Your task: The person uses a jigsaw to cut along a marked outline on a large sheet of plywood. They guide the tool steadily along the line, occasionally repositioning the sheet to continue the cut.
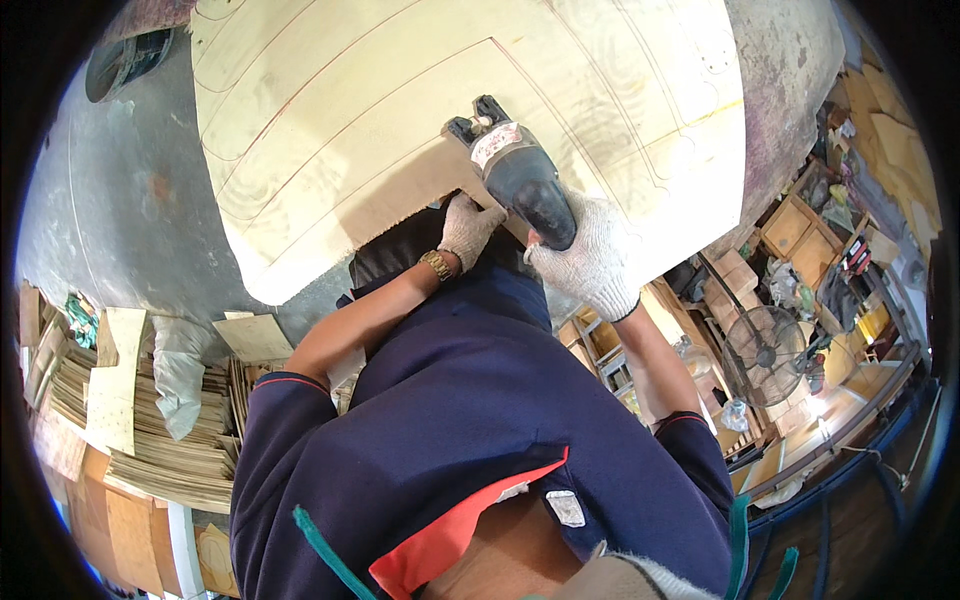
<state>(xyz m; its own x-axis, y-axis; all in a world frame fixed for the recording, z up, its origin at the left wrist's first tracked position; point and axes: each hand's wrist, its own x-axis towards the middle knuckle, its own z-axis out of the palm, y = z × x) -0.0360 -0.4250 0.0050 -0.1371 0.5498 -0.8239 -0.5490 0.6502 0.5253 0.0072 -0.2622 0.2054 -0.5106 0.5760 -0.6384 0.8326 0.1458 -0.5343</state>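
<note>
A pale plywood sheet with curved red and dark pencil lines lies in front of me. My right hand, in a white knitted glove, is wrapped round the dark body of a jigsaw. The tool's front end rests on the sheet beside a rough, stepped edge. My left hand, gloved too, with a gold watch at the wrist, is closed on that near edge, just left of the jigsaw. Its fingertips are partly hidden, and the jigsaw's blade does not show.
Under the sheet is a large grey rounded surface with a dark round opening. Stacked thin wood sheets stand at the lower left. To the right are a black fan, wooden boxes and clutter.
</note>
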